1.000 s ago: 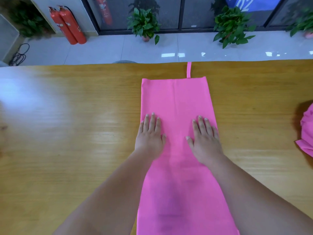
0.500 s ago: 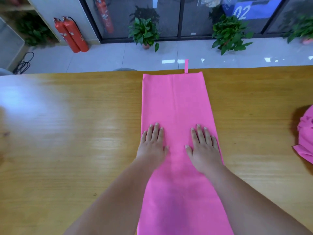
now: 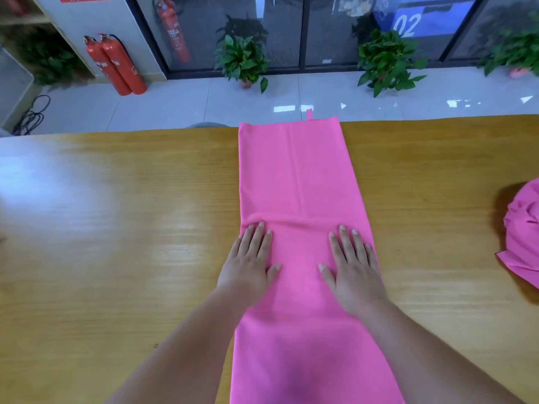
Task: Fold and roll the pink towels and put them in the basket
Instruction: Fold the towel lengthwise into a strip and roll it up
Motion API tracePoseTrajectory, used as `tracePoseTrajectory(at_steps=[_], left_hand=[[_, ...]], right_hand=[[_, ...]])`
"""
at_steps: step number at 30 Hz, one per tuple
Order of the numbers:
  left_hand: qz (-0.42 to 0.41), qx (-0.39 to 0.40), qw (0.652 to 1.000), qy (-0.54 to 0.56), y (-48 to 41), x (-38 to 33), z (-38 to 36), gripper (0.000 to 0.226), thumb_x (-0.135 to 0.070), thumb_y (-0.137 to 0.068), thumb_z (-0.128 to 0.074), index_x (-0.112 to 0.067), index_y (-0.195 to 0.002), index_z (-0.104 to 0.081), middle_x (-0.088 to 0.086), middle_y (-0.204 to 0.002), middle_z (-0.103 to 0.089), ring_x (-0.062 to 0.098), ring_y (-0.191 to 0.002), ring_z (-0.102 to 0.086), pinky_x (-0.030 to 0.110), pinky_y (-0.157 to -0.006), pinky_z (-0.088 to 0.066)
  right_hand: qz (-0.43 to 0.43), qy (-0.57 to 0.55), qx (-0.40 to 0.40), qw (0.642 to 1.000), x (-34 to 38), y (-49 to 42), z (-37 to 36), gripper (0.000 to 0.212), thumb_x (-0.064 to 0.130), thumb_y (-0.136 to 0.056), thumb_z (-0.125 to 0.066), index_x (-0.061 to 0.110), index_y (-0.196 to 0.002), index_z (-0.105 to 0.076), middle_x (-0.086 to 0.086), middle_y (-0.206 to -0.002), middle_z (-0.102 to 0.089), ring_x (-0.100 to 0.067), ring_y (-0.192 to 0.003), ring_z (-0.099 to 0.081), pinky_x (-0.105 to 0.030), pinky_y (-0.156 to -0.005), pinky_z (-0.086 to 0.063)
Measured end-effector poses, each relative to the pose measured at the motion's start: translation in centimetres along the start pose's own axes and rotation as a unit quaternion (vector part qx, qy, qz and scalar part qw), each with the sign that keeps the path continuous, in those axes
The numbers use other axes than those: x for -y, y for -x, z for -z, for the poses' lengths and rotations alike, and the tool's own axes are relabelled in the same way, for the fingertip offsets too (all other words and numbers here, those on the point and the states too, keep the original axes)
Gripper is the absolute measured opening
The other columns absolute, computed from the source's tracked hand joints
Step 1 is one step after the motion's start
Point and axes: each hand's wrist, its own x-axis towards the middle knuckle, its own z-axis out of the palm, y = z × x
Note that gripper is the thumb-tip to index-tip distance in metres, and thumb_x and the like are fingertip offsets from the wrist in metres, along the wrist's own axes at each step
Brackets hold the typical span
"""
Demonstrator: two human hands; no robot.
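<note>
The near end of the long pink towel (image 3: 297, 176) runs off the bottom of the view, so its full length cannot be seen. Well apart to the right of it, a crumpled pink heap (image 3: 523, 228) is cut by the frame edge. Whether that heap is one towel or several cannot be told. A grey rounded shape (image 3: 205, 125) beyond the towel's far left corner is mostly hidden behind the counter edge.

The towel lies flat as a narrow folded strip on a glossy wooden counter (image 3: 116, 228). Its far end reaches the counter's far edge, where a small hanging loop (image 3: 309, 114) sticks out past it. The left hand (image 3: 248, 266) lies palm down on the towel's left border and the right hand (image 3: 353, 272) on its right border. Each grip is spread flat, fingers straight, pinching nothing. A low ridge of cloth (image 3: 291, 221) crosses the towel just ahead of the fingertips.

Beyond the towel are a pale tiled floor (image 3: 175, 103), dark glass walls and a blue panel (image 3: 408, 24) marked "02".

Counted: two hands, one flat towel and one heap. There are three red fire extinguishers, a pair (image 3: 116, 65) standing far left of the towel and one (image 3: 173, 30) at the glass. Three potted plants (image 3: 243, 61) show clearly, while more foliage (image 3: 49, 62) at far left is blurred. One black cable (image 3: 32, 115) lies coiled on the floor.
</note>
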Motion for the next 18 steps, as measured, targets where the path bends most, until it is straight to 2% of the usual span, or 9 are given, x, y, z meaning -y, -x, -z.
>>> tracePoseTrajectory(at_steps=[2,4,5,7,9,12,15,18], left_hand=[[0.016,0.027,0.999,-0.022,-3.4,-0.3,2.6,0.081,-0.06,-0.105,-0.025,-0.015,-0.167,0.003,0.009,-0.174,0.013,0.028,-0.161,0.009,0.047,-0.131,-0.002],[0.027,0.017,0.999,-0.023,-4.9,-1.8,4.7,0.077,-0.055,-0.106,-0.029,-0.015,-0.167,-0.005,0.015,-0.174,0.001,0.033,-0.161,-0.001,0.048,-0.13,-0.006],[0.027,0.006,1.0,-0.001,-4.6,-2.6,4.7,0.076,-0.054,-0.106,-0.029,-0.016,-0.167,-0.005,0.016,-0.174,0.0,0.034,-0.161,-0.001,0.049,-0.13,-0.007],[-0.001,-0.013,1.0,0.028,-1.9,-3.6,2.5,0.077,-0.058,-0.106,-0.025,-0.02,-0.167,0.001,0.012,-0.174,0.01,0.03,-0.161,0.009,0.051,-0.13,-0.008],[-0.032,-0.019,0.999,0.025,1.6,-3.6,-0.3,0.079,-0.064,-0.106,-0.024,-0.023,-0.168,0.003,0.006,-0.174,0.016,0.026,-0.16,0.016,0.049,-0.13,-0.007],[-0.033,-0.053,0.998,0.026,3.7,-2.9,-2.1,0.079,-0.066,-0.107,-0.027,-0.023,-0.168,-0.001,0.004,-0.175,0.012,0.025,-0.161,0.014,0.049,-0.129,-0.009],[-0.025,-0.089,0.995,0.028,1.3,-2.5,-0.4,0.077,-0.064,-0.108,-0.027,-0.02,-0.168,-0.006,0.008,-0.175,0.011,0.03,-0.161,0.013,0.051,-0.131,-0.006],[0.038,-0.075,0.996,0.021,-3.5,-1.3,2.2,0.078,-0.067,-0.107,-0.015,-0.023,-0.167,0.005,0.011,-0.172,0.021,0.032,-0.158,0.023,0.051,-0.13,0.002]], right_hand=[[-0.01,0.004,0.036,0.999,-0.3,-3.1,2.2,0.079,0.064,-0.105,-0.02,0.023,-0.167,0.006,-0.002,-0.172,0.023,-0.025,-0.159,0.02,-0.047,-0.13,0.0],[-0.014,0.001,0.033,0.999,0.5,-4.6,3.5,0.077,0.059,-0.106,-0.028,0.021,-0.168,0.0,-0.004,-0.174,0.015,-0.027,-0.161,0.012,-0.05,-0.13,-0.006],[-0.007,0.0,0.026,1.0,1.1,-4.3,3.4,0.076,0.059,-0.106,-0.027,0.022,-0.168,-0.001,-0.005,-0.174,0.014,-0.028,-0.161,0.01,-0.051,-0.13,-0.008],[0.018,0.015,-0.001,1.0,2.1,-1.8,1.5,0.075,0.061,-0.106,-0.02,0.022,-0.167,-0.001,-0.006,-0.174,0.012,-0.028,-0.161,0.01,-0.053,-0.13,-0.012],[0.02,0.009,-0.023,0.999,2.4,1.2,-0.5,0.076,0.063,-0.105,-0.022,0.022,-0.168,-0.006,-0.005,-0.175,0.005,-0.027,-0.161,0.007,-0.052,-0.128,-0.016],[0.026,-0.002,-0.037,0.999,2.1,2.6,-1.3,0.076,0.063,-0.105,-0.026,0.023,-0.168,-0.011,-0.004,-0.176,0.002,-0.026,-0.162,0.006,-0.052,-0.129,-0.017],[0.031,0.011,-0.053,0.998,1.6,0.8,-0.1,0.076,0.066,-0.105,-0.019,0.026,-0.168,-0.002,-0.003,-0.175,0.01,-0.027,-0.161,0.01,-0.053,-0.129,-0.014],[0.017,0.009,-0.068,0.998,1.0,-3.6,2.0,0.078,0.07,-0.104,-0.012,0.028,-0.166,0.008,-0.005,-0.174,0.018,-0.029,-0.16,0.017,-0.053,-0.13,-0.008]])
